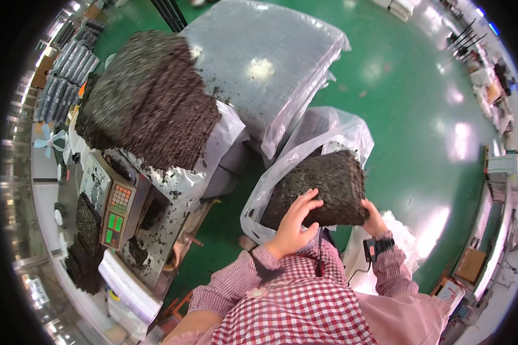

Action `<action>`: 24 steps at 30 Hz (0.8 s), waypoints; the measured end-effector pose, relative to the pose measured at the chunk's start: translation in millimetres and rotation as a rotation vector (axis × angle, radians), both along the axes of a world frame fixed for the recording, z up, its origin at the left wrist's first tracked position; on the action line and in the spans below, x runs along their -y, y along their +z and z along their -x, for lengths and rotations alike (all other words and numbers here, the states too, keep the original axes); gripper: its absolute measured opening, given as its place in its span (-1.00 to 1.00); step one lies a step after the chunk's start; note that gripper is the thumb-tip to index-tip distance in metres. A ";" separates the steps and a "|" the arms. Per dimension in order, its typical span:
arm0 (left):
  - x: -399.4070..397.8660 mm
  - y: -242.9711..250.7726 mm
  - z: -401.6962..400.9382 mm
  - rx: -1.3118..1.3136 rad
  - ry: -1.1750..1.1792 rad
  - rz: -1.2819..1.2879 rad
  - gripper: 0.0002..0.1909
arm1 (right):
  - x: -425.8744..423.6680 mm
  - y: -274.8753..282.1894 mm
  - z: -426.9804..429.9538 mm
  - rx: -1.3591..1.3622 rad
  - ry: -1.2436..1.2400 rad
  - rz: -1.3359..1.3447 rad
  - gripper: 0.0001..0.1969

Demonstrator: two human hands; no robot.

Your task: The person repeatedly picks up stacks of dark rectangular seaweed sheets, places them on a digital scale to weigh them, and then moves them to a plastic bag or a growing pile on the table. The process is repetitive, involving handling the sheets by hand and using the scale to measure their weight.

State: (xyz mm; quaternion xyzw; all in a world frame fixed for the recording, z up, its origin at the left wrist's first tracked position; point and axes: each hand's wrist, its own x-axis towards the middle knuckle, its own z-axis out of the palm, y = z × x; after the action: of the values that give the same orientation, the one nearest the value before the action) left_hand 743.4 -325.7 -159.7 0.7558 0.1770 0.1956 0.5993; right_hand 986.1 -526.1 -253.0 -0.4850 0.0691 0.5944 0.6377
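Note:
A stack of dark dried sheets, seaweed by its look, [323, 185] lies in the mouth of an open clear plastic bag [259, 194] in front of me. My left hand [298, 220] rests on the near left part of the stack with its fingers spread. At the stack's right edge, my right hand [373, 217] grips the near corner, its fingers partly hidden. A much larger pile of the same dark sheets [155, 99] stands at the upper left on plastic film [216, 146].
A digital scale [116, 207] stands at the left on a metal table [164, 241] strewn with dark flakes. More dark sheets [84, 254] lie beside it. A large plastic-wrapped block [267, 56] stands beyond the bag. White plastic [358, 258] is by my right arm.

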 end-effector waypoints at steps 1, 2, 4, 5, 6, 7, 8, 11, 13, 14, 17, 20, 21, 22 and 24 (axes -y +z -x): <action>-4.2 13.9 15.4 0.037 0.001 -0.153 -0.52 | 14.2 9.4 7.3 0.011 -0.023 -0.059 -0.53; -9.3 25.9 36.0 0.073 0.046 -0.211 -0.53 | 29.8 11.1 14.9 0.036 -0.049 -0.106 -0.53; -19.8 48.9 87.2 0.135 0.201 -0.221 -0.50 | 45.0 25.0 40.6 0.074 -0.073 -0.153 -0.51; -26.2 53.1 118.4 0.112 0.248 -0.210 -0.39 | 39.0 45.6 63.2 0.088 -0.078 -0.159 -0.51; -29.7 55.9 145.7 0.125 0.293 -0.117 -0.30 | 19.9 69.0 90.5 0.118 -0.080 -0.180 -0.47; -31.5 57.3 170.7 0.138 0.324 -0.022 -0.20 | 2.5 92.1 125.0 0.142 -0.097 -0.199 -0.44; -32.7 48.4 199.9 0.163 0.308 0.219 -0.05 | -16.9 111.4 155.6 0.164 0.023 -0.300 -0.40; -34.0 63.0 286.7 0.140 0.523 0.333 -0.06 | -75.8 98.7 219.5 0.183 0.219 -0.278 -0.42; -35.7 51.1 343.2 0.267 0.715 0.413 -0.12 | -144.0 108.6 287.1 0.125 0.348 -0.321 -0.42; -39.8 53.8 371.4 0.290 0.756 0.464 -0.16 | -173.4 109.1 318.4 0.106 0.424 -0.347 -0.42; -44.7 35.1 450.8 0.277 0.857 0.588 -0.22 | -246.3 61.5 389.8 -0.003 0.605 -0.373 -0.41; -51.8 9.7 500.4 0.120 1.079 0.716 -0.18 | -300.1 0.9 444.9 -0.068 0.760 -0.291 -0.43; -54.8 5.6 509.9 0.046 1.150 0.743 -0.17 | -313.0 -22.2 459.0 -0.073 0.803 -0.253 -0.45; -53.2 -2.6 515.9 0.047 1.203 0.740 -0.18 | -319.7 -22.3 473.7 -0.105 0.826 -0.208 -0.56; -59.1 -26.7 517.2 0.029 1.285 0.738 -0.18 | -343.6 -86.0 484.1 -0.017 0.850 -0.130 -0.62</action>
State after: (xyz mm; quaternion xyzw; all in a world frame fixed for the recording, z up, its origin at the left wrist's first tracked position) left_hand 226.2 -266.7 -186.4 0.2499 0.6307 0.4454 0.5842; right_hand 502.0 -182.5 -339.0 -0.4242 -0.1690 0.8114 0.3647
